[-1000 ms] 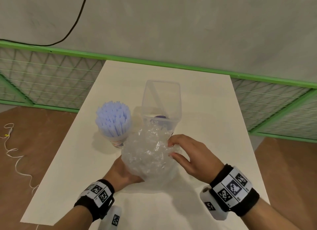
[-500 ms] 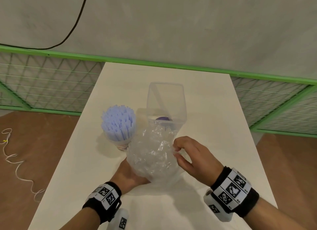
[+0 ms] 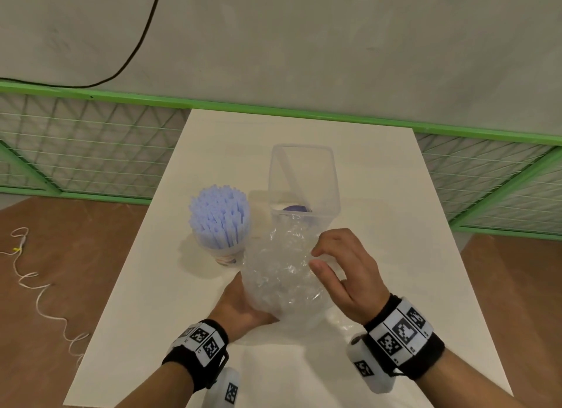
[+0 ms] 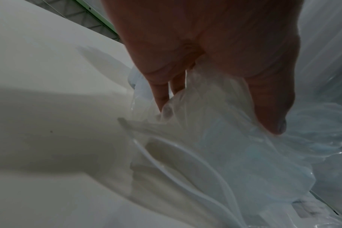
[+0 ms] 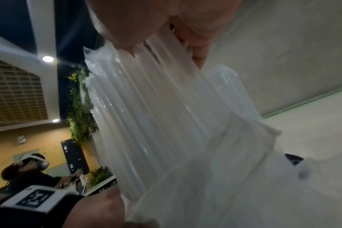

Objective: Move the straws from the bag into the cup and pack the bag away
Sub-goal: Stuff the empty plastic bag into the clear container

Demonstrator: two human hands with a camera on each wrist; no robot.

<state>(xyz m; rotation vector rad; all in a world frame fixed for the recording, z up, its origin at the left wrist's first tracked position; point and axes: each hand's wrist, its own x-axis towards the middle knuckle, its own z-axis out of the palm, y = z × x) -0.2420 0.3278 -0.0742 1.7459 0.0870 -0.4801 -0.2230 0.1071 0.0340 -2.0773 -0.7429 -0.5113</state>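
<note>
A crumpled clear plastic bag stands bunched on the white table, between my two hands. My left hand cups its lower left side; in the left wrist view the fingers and thumb curl into the plastic. My right hand grips the bag's right side, and the right wrist view shows thumb and fingers pinching the gathered plastic. A bundle of pale blue straws stands upright in a cup left of the bag.
A tall clear square container stands just behind the bag, with a dark blue object at its bottom. A green mesh fence runs behind the table. A white cord lies on the brown floor at the left.
The bag has been squeezed into a tighter, taller bunch between both hands. My right hand has shifted slightly along the bag's right side. The straws and container have not moved.
</note>
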